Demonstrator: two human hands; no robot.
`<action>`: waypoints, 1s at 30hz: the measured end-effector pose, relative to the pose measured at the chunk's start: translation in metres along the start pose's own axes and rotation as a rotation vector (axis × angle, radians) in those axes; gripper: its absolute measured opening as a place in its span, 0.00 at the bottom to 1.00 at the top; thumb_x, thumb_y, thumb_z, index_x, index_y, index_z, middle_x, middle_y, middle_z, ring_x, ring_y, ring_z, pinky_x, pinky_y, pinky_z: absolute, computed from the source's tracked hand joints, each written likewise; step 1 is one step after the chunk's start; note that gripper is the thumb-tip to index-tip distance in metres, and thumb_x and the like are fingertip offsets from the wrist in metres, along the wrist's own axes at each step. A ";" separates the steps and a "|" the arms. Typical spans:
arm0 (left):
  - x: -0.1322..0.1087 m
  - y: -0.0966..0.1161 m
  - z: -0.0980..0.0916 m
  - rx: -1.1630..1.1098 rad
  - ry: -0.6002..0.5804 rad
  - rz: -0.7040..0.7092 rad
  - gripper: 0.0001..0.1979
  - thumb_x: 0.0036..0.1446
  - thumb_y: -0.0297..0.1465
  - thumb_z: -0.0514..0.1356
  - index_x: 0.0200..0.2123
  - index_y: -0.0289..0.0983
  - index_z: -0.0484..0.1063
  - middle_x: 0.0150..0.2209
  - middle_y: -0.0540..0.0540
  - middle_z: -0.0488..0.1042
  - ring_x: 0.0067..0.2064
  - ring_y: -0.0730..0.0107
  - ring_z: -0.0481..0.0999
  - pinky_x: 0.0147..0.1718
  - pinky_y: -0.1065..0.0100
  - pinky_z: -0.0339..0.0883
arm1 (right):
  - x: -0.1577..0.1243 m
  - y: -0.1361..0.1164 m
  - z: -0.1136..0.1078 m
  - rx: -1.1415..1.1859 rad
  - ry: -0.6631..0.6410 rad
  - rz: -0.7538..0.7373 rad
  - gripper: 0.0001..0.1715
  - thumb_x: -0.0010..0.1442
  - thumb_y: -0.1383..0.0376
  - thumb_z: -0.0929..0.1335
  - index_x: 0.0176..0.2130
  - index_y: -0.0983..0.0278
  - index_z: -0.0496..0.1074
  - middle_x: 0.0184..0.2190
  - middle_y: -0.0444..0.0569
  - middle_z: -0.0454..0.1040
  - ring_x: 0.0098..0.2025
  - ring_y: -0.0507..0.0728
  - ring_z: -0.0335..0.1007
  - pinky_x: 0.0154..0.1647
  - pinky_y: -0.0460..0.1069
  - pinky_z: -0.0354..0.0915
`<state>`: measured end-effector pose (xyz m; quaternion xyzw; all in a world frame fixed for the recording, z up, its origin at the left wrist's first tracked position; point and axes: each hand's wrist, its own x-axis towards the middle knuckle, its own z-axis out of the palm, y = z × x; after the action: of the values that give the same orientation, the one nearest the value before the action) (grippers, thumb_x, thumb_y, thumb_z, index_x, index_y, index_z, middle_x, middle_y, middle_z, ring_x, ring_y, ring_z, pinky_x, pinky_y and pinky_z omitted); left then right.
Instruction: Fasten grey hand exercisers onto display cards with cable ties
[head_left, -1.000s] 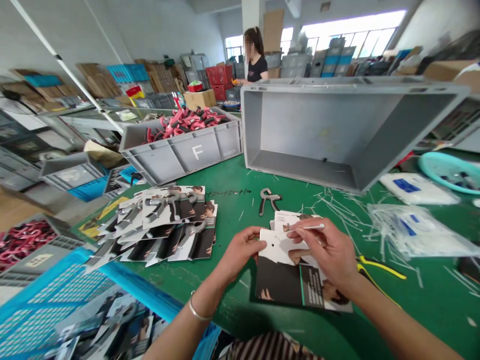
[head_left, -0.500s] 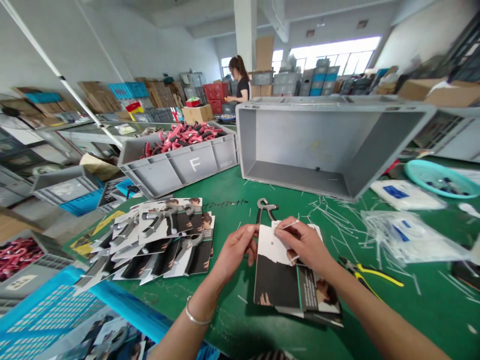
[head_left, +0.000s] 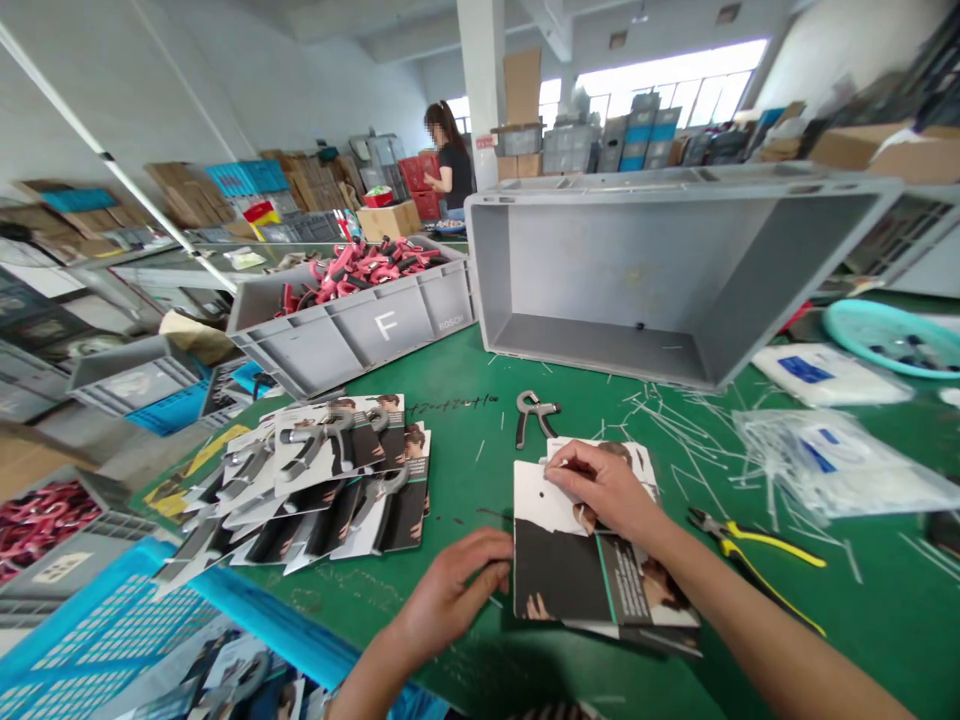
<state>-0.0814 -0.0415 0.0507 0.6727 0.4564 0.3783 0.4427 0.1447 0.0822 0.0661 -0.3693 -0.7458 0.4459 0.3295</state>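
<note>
The right hand point(head_left: 604, 490) pressed its fingertips point(head_left: 564, 470), held close together, on a white card flap point(head_left: 541, 498) with a small punched hole, lying on a black-and-white printed packaging card point(head_left: 562, 570) on the green work mat point(head_left: 465, 640). The left hand point(head_left: 450, 595) lay just beside the card's edge, fingers loosely curled and clamped on nothing. This looked like fastening at the hole, seemingly calling for the left hand to steady the card. The right fingers hid whether any thin tie was there.
</note>
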 end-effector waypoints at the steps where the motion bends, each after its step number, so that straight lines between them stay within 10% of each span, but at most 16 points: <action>1: -0.001 -0.001 0.000 0.028 0.026 0.010 0.11 0.65 0.31 0.56 0.44 0.42 0.79 0.39 0.42 0.77 0.43 0.61 0.74 0.45 0.65 0.64 | 0.001 -0.001 0.001 -0.009 -0.007 -0.001 0.10 0.63 0.57 0.68 0.35 0.61 0.73 0.31 0.43 0.74 0.32 0.53 0.69 0.34 0.47 0.64; 7: 0.025 -0.022 0.017 0.148 0.417 0.035 0.09 0.62 0.27 0.58 0.38 0.40 0.80 0.43 0.42 0.73 0.45 0.60 0.72 0.47 0.64 0.63 | 0.001 -0.009 0.009 -0.044 -0.050 -0.010 0.09 0.63 0.58 0.67 0.37 0.60 0.75 0.33 0.44 0.76 0.35 0.54 0.71 0.38 0.48 0.65; 30: 0.037 -0.023 0.032 -0.225 0.319 -0.126 0.07 0.55 0.31 0.63 0.35 0.37 0.81 0.32 0.46 0.75 0.37 0.64 0.71 0.38 0.68 0.65 | -0.012 -0.006 0.004 -0.159 -0.231 -0.105 0.09 0.60 0.61 0.73 0.40 0.59 0.73 0.41 0.45 0.75 0.44 0.57 0.70 0.50 0.51 0.62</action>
<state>-0.0476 -0.0098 0.0231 0.5207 0.5168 0.5002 0.4600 0.1459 0.0687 0.0686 -0.3009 -0.8301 0.4070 0.2341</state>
